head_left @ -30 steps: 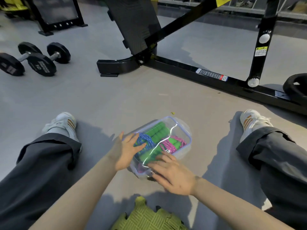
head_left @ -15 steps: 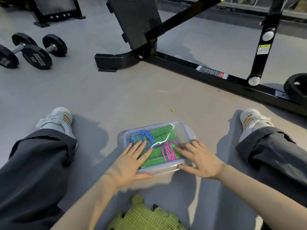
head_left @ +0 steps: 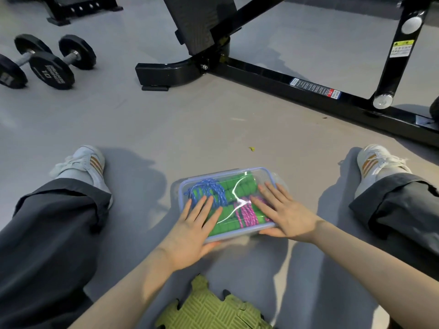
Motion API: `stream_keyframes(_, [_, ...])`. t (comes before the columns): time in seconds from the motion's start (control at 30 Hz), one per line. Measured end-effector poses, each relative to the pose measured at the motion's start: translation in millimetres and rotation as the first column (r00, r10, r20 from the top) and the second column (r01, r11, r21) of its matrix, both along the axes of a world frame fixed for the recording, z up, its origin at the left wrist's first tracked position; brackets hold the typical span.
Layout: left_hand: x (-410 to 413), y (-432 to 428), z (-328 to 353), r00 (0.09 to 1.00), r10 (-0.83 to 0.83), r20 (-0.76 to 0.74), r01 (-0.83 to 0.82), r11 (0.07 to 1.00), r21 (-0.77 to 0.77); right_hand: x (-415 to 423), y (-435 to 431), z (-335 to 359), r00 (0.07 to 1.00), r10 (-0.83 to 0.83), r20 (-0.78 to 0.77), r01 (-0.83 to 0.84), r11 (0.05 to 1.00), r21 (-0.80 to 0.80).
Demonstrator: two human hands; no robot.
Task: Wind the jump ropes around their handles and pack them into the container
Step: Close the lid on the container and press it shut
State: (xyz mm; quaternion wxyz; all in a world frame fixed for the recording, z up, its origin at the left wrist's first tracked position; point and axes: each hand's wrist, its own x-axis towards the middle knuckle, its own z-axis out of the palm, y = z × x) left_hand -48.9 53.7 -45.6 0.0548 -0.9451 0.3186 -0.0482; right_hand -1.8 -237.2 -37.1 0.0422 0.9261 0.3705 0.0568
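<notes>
A second ago I had the container (head_left: 237, 173) tipped up off the floor (head_left: 237, 129) and skewed, my left hand (head_left: 193, 230) against its side and my right hand (head_left: 286, 216) at its near end. Now it lies flat on the floor between my outstretched legs, just ahead of me, and both hands have come up on top of it. Each palm is laid on the clear lid (head_left: 260, 180) with the fingers straight and spread, pressing down, left over the left half and right over the right half, thumbs along the near rim. I take that to mean the packing is done and I am on the closing step. Through the lid I can see the blue rope (head_left: 209, 192) and the pink rope (head_left: 247, 216) coiled round their green foam handles (head_left: 242, 186), all inside. Whether the lid has actually seated all the way round I cannot tell, as the glare and my hands hide much of the rim. The container sits lid up, its long axis running across me from left to right, with the right end turned a little further from me than the left. The handles inside lie roughly along that same axis, blue bundle to the left and pink to the near right.
</notes>
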Motion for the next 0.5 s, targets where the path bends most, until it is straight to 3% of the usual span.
stream_keyframes(0.13, [18, 6, 3, 1.000, -0.013, 0.026, 0.013, 1.000, 0.013, -9, 9, 6, 0.989, -0.130, -0.065, 0.130, 0.992, 0.001])
stream_keyframes(0.23, [46, 15, 17, 0.996, -0.062, 0.065, 0.051, 0.986, 0.160, -30, 19, 13, 0.962, -0.242, -0.125, 0.255, 0.963, 0.091])
stream_keyframes(0.3, [60, 15, 20, 0.972, -0.098, 0.213, 0.063, 0.984, 0.167, -46, 22, 18, 0.960, -0.236, -0.152, 0.260, 0.952, 0.163])
stream_keyframes(0.37, [65, 6, 33, 0.954, -0.007, 0.300, -0.013, 0.998, 0.064, -56, 25, 29, 0.975, -0.153, -0.164, 0.191, 0.949, 0.251])
stream_keyframes(0.43, [57, -18, 51, 0.966, 0.088, 0.242, -0.101, 0.994, 0.044, -59, 26, 39, 0.979, -0.062, -0.192, 0.118, 0.949, 0.293])
stream_keyframes(0.5, [35, -39, 51, 0.980, 0.187, 0.070, -0.196, 0.965, 0.174, -55, 24, 38, 0.977, -0.030, -0.211, 0.088, 0.959, 0.271])
